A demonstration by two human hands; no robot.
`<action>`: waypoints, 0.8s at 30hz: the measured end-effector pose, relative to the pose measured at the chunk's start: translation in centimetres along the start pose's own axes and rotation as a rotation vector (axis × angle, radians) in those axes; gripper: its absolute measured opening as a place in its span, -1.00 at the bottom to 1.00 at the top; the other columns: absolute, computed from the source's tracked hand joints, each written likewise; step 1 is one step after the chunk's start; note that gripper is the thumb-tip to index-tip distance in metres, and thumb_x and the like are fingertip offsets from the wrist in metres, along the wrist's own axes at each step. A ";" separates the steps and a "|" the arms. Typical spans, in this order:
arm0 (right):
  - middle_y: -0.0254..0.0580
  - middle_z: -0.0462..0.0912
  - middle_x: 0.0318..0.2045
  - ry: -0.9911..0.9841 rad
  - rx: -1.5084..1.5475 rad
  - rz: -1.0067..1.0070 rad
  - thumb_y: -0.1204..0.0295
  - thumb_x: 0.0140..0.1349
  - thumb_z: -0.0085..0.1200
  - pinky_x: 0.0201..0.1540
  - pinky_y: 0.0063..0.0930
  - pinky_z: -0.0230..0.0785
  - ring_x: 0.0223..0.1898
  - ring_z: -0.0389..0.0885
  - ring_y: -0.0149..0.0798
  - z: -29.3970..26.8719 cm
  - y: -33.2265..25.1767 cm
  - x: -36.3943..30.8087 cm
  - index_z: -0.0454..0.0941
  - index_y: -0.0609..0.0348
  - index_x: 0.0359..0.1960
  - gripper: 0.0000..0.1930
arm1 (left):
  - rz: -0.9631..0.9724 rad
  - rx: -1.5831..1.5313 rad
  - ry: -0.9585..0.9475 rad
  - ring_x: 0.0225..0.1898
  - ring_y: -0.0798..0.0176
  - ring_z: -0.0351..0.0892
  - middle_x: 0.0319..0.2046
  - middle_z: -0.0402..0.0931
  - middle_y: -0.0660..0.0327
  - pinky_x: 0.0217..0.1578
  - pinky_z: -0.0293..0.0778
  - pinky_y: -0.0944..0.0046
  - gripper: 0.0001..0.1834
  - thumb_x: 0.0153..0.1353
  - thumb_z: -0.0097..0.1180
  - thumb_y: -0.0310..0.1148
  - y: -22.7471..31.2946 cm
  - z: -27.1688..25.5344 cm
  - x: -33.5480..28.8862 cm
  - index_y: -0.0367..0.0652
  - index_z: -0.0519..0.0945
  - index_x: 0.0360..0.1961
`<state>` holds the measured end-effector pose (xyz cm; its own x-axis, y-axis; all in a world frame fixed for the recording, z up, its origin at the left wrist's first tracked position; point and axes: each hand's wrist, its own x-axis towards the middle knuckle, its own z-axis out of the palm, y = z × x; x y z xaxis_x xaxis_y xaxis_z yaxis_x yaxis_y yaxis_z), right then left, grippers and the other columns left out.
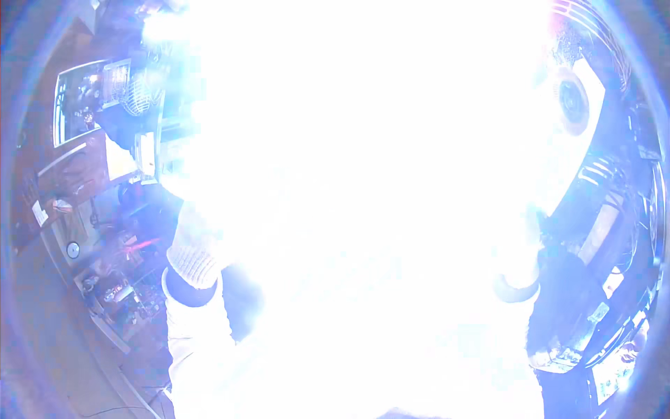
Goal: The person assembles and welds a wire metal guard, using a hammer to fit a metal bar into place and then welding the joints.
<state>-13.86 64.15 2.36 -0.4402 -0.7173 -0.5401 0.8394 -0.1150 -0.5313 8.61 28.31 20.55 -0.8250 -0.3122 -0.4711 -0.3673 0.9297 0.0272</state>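
Observation:
A huge white glare swallows the middle of the head view. Out of it at the left shows part of my left hand (194,241) in a pale glove with a ribbed cuff, above a white sleeve (199,335). Its fingers are lost in the brightness. On the other side my right hand (522,255) is a faint pale shape above a sleeve end (518,290), and its fingers are washed out too. Whatever either hand touches or holds is hidden by the glare.
A pale panel with a round grey disc (574,103) stands at the upper right. Below it are dark, glossy shapes (569,300). Far left lie a framed dark rectangle (87,101), a small round disc (72,249) and a cluttered area (125,286).

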 end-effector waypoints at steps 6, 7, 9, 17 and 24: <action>0.00 0.56 -0.13 -0.150 -0.153 0.090 0.03 0.46 -0.06 -0.29 0.07 0.62 -0.20 0.66 0.00 -3.0 0.3 1.0 0.38 0.24 0.17 -0.48 | -0.065 -0.330 0.185 -0.44 0.06 0.68 -0.17 0.67 -0.06 -0.47 0.56 0.15 -0.71 0.19 0.20 -0.58 2.8 -0.4 1.5 -0.42 0.63 -0.04; 0.00 0.56 -0.13 -0.102 -0.238 0.071 0.03 0.47 -0.07 -0.29 0.07 0.62 -0.20 0.66 0.01 -3.3 0.6 0.8 0.38 0.25 0.17 -0.49 | -0.170 -0.455 0.153 -0.43 0.06 0.70 -0.20 0.68 -0.06 -0.48 0.57 0.15 -0.71 0.20 0.20 -0.59 3.2 -0.6 1.7 -0.43 0.63 -0.03; -0.02 0.62 -0.17 -0.094 -0.149 0.026 0.19 0.50 -0.08 -0.29 -0.17 0.62 -0.25 0.69 -0.12 -1.4 0.3 0.3 0.45 0.31 0.08 -0.61 | 0.069 -0.208 0.267 -0.42 0.00 0.67 -0.30 0.67 -0.07 -0.40 0.54 0.09 -0.58 0.32 0.04 -0.52 2.9 -0.1 1.7 -0.35 0.51 0.20; -0.04 0.57 -0.09 0.251 0.028 -0.031 0.16 0.53 -0.15 -0.28 -0.28 0.64 -0.17 0.66 -0.19 -1.7 0.7 -0.7 0.41 0.24 0.06 -0.63 | 0.108 0.038 0.226 -0.44 -0.01 0.63 -0.34 0.66 -0.07 -0.35 0.51 0.10 -0.55 0.34 0.02 -0.47 3.6 -0.1 0.7 -0.33 0.49 0.25; -0.14 0.57 -0.19 0.010 -0.038 -0.053 0.14 0.53 -0.19 -0.27 -0.39 0.59 -0.24 0.63 -0.25 0.7 -0.9 -1.6 0.44 0.21 0.02 -0.63 | 0.092 0.003 0.206 -0.35 0.08 0.63 -0.21 0.64 0.00 -0.29 0.55 0.16 -0.57 0.36 0.06 -0.40 3.6 -0.1 0.3 -0.28 0.50 0.24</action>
<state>-13.66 64.92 4.19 -0.4866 -0.7042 -0.5170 0.8024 -0.1261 -0.5834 6.99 31.56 20.58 -0.9253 -0.2595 -0.2767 -0.2858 0.9565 0.0586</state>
